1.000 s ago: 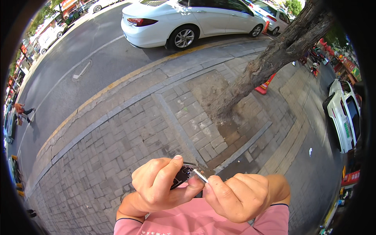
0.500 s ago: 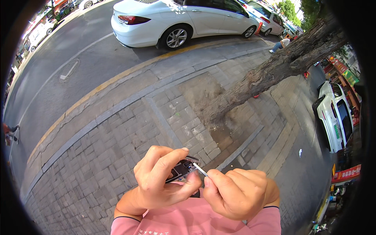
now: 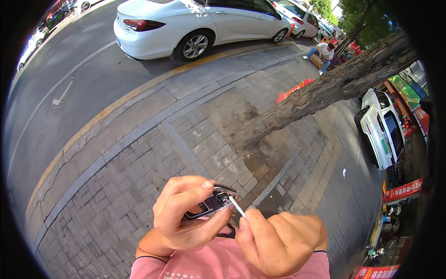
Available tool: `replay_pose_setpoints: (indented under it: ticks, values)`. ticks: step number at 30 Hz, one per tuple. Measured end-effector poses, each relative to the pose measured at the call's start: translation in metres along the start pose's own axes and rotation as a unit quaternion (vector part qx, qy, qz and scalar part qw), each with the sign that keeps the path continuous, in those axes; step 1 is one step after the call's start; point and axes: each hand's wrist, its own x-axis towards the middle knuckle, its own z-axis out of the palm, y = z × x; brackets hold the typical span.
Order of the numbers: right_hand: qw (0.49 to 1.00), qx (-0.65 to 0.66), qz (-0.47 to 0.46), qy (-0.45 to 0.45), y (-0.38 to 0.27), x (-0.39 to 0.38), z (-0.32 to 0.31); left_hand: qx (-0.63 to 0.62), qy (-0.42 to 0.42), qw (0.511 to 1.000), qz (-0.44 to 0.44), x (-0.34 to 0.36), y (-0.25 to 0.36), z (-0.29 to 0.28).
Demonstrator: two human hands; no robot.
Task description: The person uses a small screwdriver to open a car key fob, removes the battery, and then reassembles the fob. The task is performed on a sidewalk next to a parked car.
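My left hand (image 3: 179,214) is closed around a small dark handheld device (image 3: 211,204), phone-like, with inner parts showing at its right end. Its thumb supports the lower side while the fingers curl over the top edge. In my right hand (image 3: 281,239) a thin white stick (image 3: 236,205), much like a cotton swab, is pinched between thumb and index finger. The stick slants up and left, its tip at the exposed end of the device. Whether the tip touches the parts inside is too small to tell. My palm hides part of the device.
Grey paving (image 3: 125,186) lies below and ahead of my hands. A leaning tree trunk (image 3: 297,100) rises from a dirt patch ahead. Beyond the kerb stands a white car (image 3: 186,28); another white car (image 3: 383,128) is at the right. A person (image 3: 323,53) sits near the trunk.
The surroundings have shifted left in view, and the seated person and a red object by the trunk now show more. Both hands keep their grips, with the stick still at the device's end.
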Motion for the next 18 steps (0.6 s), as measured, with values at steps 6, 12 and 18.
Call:
replay_pose_setpoints:
  ticks: [6, 12, 18]
  values:
    - [0.999, -0.021, 0.047, 0.017, -0.023, 0.028, 0.011, -0.039, 0.05, 0.998, 0.029, 0.012, -0.017, -0.015]
    - [0.999, -0.016, 0.038, -0.009, -0.028, 0.057, 0.013, 0.026, 0.063, 0.994, 0.09, 0.031, -0.03, -0.035]
    - [0.992, -0.09, -0.091, 0.021, -0.015, 0.056, 0.021, 0.051, 0.085, 0.986, 0.134, 0.041, -0.031, -0.039]
